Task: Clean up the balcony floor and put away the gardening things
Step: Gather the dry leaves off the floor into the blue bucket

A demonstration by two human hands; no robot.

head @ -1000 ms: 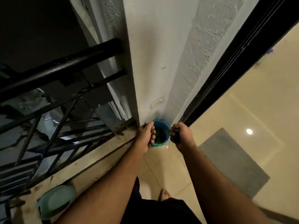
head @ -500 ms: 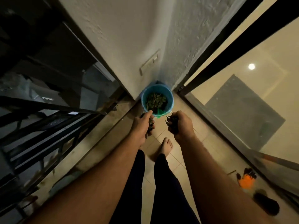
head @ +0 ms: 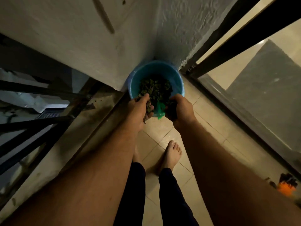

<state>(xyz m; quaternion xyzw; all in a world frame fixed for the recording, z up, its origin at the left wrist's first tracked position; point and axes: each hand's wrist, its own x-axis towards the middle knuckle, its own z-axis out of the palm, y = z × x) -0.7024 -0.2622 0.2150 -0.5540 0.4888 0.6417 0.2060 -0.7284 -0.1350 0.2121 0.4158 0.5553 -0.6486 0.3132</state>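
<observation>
We have closed in on the blue bucket [head: 156, 74] since half a second ago: it was then ahead of our hands, and now both hands reach over its near rim. The left hand [head: 140, 108] is curled round a clump of dark leaf litter [head: 149, 107], thumb up along the rim, with bits of stem hanging below the palm. The right hand [head: 180, 110] is likewise curled round its own dark handful [head: 171, 110], knuckles turned outward. Earlier the two fists were held short of the bucket, over the tiles; now they are at its edge, above the heap of green-brown leaves [head: 154, 90] already inside. A bright green scrap of liner [head: 160, 110] shows between the hands at the rim.

The bucket stands in the corner where the pale plastered wall [head: 101, 46] meets the textured return beside the sliding door's black frame [head: 241, 39]. The floor [head: 210, 121] is of beige tiles, faintly shining. To our left runs the balcony ledge [head: 78, 136], stained and dotted with debris, with the black railing bars [head: 32, 126] beyond it. Our bare right foot [head: 171, 155] is planted on the tiles below the bucket, dark trouser legs beneath. At the lower right, near the door track, lies something orange and black [head: 286, 185], too blurred for us to name.
</observation>
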